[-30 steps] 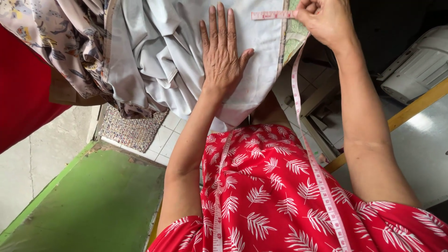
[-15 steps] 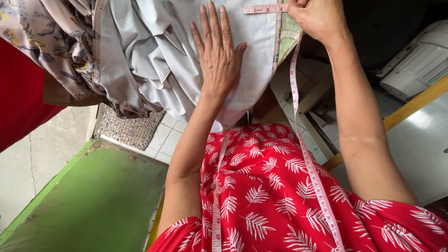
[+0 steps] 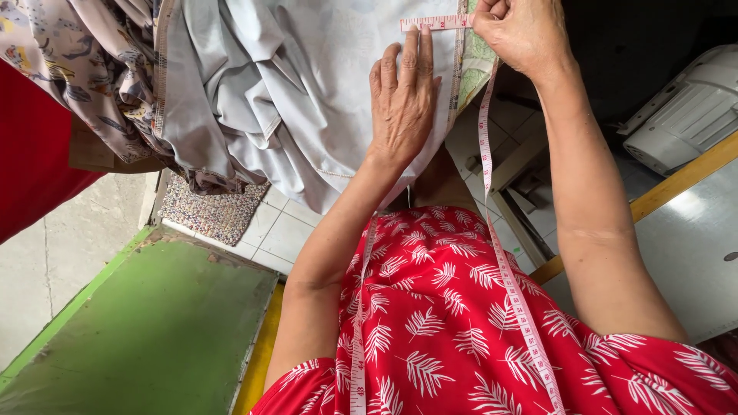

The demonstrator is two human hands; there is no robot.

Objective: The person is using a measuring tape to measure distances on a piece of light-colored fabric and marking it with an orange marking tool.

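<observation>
A person measures pale grey cloth [image 3: 307,84] with a pink tape measure [image 3: 492,200] at the top of the frame.

The left hand [image 3: 403,100] lies flat on the cloth, fingers together and extended, fingertips touching the tape's end. The right hand [image 3: 523,31], upper right, pinches the tape at the cloth's edge; the rest trails down over a red leaf-print garment [image 3: 461,330]. Patterned fabric [image 3: 84,69] bunches at upper left.

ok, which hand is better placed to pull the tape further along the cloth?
Probably right: the right hand already pinches the measuring tape, while the left hand lies flat on the pale grey cloth.
</observation>
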